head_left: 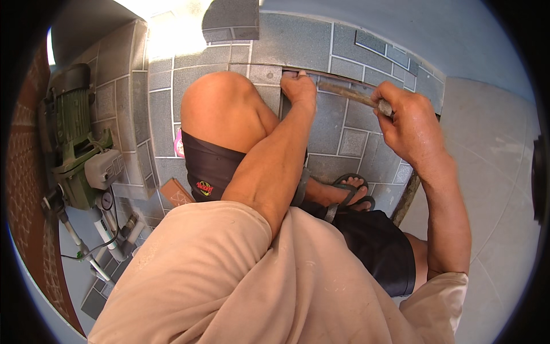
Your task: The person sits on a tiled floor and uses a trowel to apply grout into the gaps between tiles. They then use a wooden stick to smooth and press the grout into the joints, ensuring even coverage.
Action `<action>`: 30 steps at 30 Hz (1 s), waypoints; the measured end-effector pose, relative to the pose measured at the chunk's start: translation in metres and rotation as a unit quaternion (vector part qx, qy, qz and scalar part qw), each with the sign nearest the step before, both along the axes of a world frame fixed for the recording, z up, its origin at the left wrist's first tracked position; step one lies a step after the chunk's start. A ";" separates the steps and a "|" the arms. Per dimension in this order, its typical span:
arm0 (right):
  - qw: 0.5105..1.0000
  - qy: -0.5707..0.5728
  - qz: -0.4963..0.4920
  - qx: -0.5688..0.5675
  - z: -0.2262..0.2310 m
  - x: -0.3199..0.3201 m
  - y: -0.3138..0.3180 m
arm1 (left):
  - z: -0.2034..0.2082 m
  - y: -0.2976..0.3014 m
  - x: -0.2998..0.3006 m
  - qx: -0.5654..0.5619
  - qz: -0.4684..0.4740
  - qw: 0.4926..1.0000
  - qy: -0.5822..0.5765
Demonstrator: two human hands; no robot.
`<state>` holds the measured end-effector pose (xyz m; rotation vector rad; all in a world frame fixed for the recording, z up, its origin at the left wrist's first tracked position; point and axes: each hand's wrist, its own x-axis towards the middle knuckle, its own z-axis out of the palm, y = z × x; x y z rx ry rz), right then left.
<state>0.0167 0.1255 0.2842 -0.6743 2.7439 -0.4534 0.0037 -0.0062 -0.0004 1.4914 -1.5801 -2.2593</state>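
My right hand (409, 117) is wrapped round the thick end of a worn wooden handle (346, 92). The handle slants left toward my left hand, and I cannot make out a tool head at its far end. My left hand (299, 90) is closed, its fingers down at a dark gap along the edge of a grey tile (327, 117). Whatever those fingers grip is hidden. Grey patterned tiles with pale joint lines surround both hands.
A green motor pump (77, 149) with a grey box, gauge and pipes stands at the left. A reddish-brown piece (176, 192) lies by my knee. My sandalled foot (355, 192) rests on the tiles. A pale wall (487, 166) rises on the right.
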 end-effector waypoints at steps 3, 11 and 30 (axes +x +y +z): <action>0.999 -0.022 -0.016 -0.018 0.002 -0.001 0.003 | 0.006 0.002 0.000 0.005 0.001 1.000 0.002; 0.999 -0.008 -0.020 -0.041 0.000 0.001 0.006 | 0.006 0.001 -0.001 0.026 0.014 1.000 0.008; 0.995 -0.042 -0.075 -0.041 0.001 0.005 0.026 | 0.002 0.003 -0.004 0.017 0.012 1.000 -0.004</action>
